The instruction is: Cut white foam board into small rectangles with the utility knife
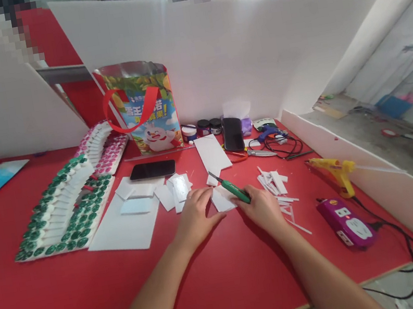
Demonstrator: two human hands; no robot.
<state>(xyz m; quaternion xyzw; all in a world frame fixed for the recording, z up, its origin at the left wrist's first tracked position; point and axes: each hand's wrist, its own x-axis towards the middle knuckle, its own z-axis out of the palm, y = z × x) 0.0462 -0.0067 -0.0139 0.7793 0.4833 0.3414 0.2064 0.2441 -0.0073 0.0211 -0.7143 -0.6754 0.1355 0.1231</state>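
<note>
My right hand (264,209) is closed round a green craft knife (237,192), its blade pointing up and to the left. Beneath the knife lies a small white foam board piece (222,202), and the heel of that hand sits at its right edge. At the left edge of this piece is my left hand (196,218), thumb and fingers apart, holding nothing. A longer white strip of board (212,154) lies just beyond. To the left, several small white cut pieces (166,196) are scattered, some on a larger white sheet (125,234). Thin white offcuts (274,182) are heaped to the right.
A yellow glue gun (334,170) and purple power socket (348,223) with black cables lie right. Scissors (256,153), phones (152,170), paint jars (204,127) and a printed bag (151,106) stand behind. Left is a model with green and pink discs (70,214). White boards (234,60) wall the red table.
</note>
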